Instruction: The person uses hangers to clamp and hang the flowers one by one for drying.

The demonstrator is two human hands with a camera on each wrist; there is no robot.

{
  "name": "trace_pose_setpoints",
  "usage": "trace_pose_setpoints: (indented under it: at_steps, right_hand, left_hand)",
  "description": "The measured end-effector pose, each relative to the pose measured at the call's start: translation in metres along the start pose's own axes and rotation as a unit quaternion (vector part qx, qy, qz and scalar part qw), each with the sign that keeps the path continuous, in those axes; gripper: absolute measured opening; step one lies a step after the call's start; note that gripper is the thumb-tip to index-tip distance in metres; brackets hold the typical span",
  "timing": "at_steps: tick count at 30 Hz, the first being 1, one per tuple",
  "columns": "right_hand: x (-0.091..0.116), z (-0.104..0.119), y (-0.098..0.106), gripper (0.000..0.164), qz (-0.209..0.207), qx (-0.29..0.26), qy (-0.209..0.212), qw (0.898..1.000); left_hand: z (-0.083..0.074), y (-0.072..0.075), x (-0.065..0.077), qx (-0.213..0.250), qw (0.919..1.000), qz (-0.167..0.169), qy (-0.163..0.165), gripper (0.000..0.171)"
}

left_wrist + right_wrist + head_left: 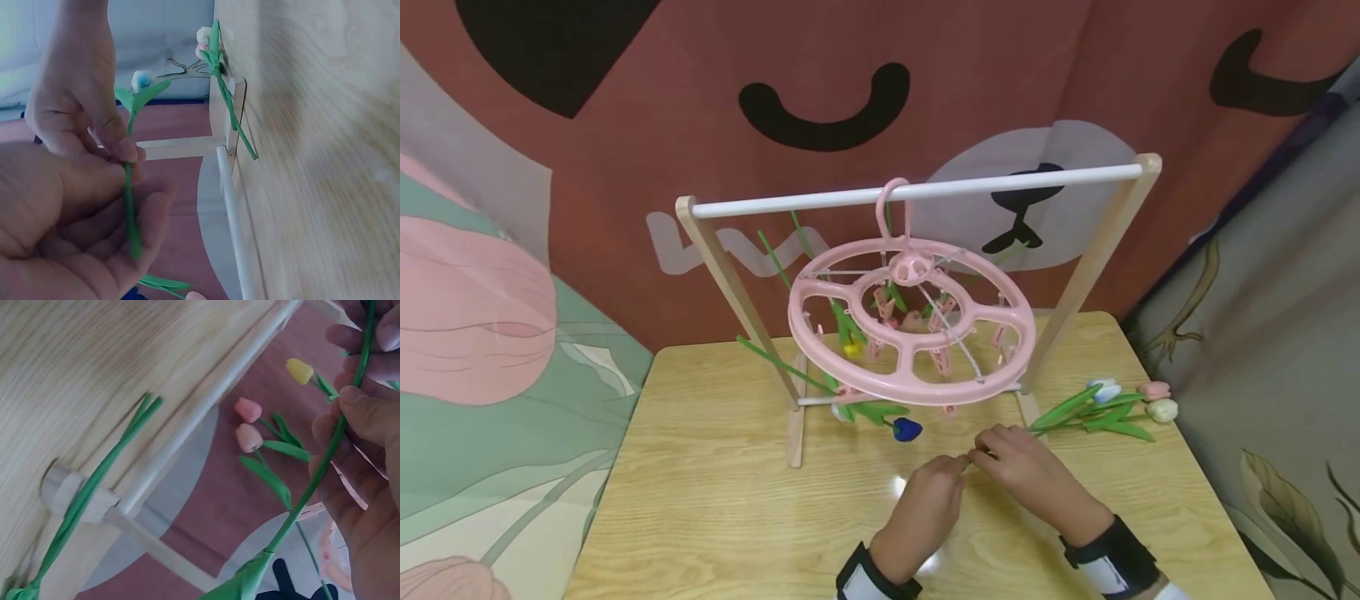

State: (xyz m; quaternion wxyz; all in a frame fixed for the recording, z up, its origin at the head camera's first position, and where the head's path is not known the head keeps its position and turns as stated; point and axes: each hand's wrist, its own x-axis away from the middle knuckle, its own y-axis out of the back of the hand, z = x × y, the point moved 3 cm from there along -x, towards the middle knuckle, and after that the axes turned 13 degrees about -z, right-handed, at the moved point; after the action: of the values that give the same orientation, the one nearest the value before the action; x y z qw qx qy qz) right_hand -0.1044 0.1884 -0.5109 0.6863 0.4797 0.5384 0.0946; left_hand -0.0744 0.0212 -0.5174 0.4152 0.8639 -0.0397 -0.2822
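Observation:
Both hands hold the green stem of an artificial tulip (130, 187) with a white-and-blue bloom, low over the table in front of a pink round clip hanger (925, 392). My right hand (1026, 467) pinches the stem between thumb and fingers, nearer the bloom. Close to the stem's lower end, my left hand (928, 500) has its fingers curled about it. Upside down from the hanger's clips hang a blue tulip (907, 430), a yellow tulip (300, 372) and pink tulips (249, 437). Some clips are hidden behind the ring.
The hanger's hook hangs on the white rod (1022, 181) of a wooden-legged rack on the table (700, 517). Right of the rack lie a pink tulip (1153, 390) and a white tulip (1162, 411). A printed curtain (1000, 75) stands behind the table.

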Motion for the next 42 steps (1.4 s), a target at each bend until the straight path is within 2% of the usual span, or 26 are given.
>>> trace_pose_setpoints:
  at_steps: [4, 9, 10, 14, 17, 19, 25, 30, 32, 35, 36, 39, 40, 42]
  right_hand:
    - [-0.004, 0.005, 0.001, 0.024, 0.005, 0.006, -0.005, 1.0]
    - [-0.001, 0.005, 0.006, 0.024, 0.007, -0.003, -0.037, 0.999]
    - [0.001, 0.003, 0.007, 0.028, 0.006, -0.001, -0.045, 0.999]
    - [0.011, -0.006, 0.016, 0.061, 0.002, 0.013, -0.077, 0.997]
    - [0.019, -0.015, 0.023, 0.066, -0.001, 0.029, -0.093, 0.995]
    - [0.024, -0.02, 0.027, 0.066, -0.003, 0.039, -0.097, 0.995]
    - [0.034, -0.035, 0.036, 0.067, -0.018, 0.04, -0.114, 0.993]
    - [0.039, -0.047, 0.038, 0.068, -0.02, 0.006, -0.155, 0.988]
    - [0.041, -0.049, 0.037, 0.057, -0.01, -0.016, -0.17, 0.985]
    - [0.043, -0.049, 0.035, 0.019, 0.006, -0.043, -0.188, 0.981]
    - [0.043, -0.049, 0.034, 0.011, 0.009, -0.05, -0.194, 0.98]
    - [0.044, -0.047, 0.032, 0.033, -0.002, -0.073, -0.217, 0.973]
    - [0.044, -0.046, 0.031, 0.036, -0.009, -0.083, -0.224, 0.971]
    - [0.044, -0.043, 0.028, 0.039, -0.025, -0.106, -0.238, 0.965]
  left_hand:
    - [0.001, 0.004, -0.001, -0.005, 0.9988, -0.047, 0.013, 0.015]
    - [0.006, 0.013, -0.001, 0.017, 0.9972, -0.065, 0.031, 0.016]
    - [0.006, 0.016, 0.0, 0.018, 0.9971, -0.068, 0.031, 0.016]
    - [0.009, 0.027, 0.004, 0.012, 0.9949, -0.1, 0.005, 0.02]
    - [0.012, 0.037, 0.007, 0.0, 0.9918, -0.127, -0.017, 0.026]
    - [0.014, 0.044, 0.008, 0.002, 0.9907, -0.134, -0.019, 0.03]
    - [0.022, 0.067, 0.006, 0.035, 0.9927, -0.115, 0.003, 0.025]
    - [0.027, 0.085, 0.004, 0.05, 0.9957, -0.072, 0.03, 0.017]
    - [0.03, 0.091, 0.004, 0.056, 0.9963, -0.049, 0.043, 0.015]
    - [0.035, 0.1, 0.005, 0.073, 0.9948, -0.03, 0.066, 0.013]
    - [0.037, 0.103, 0.005, 0.085, 0.9928, -0.028, 0.079, 0.011]
    - [0.046, 0.11, 0.008, 0.152, 0.98, -0.04, 0.122, 0.008]
    - [0.05, 0.112, 0.009, 0.185, 0.9727, -0.049, 0.131, 0.009]
    - [0.056, 0.113, 0.013, 0.261, 0.953, -0.073, 0.136, 0.015]
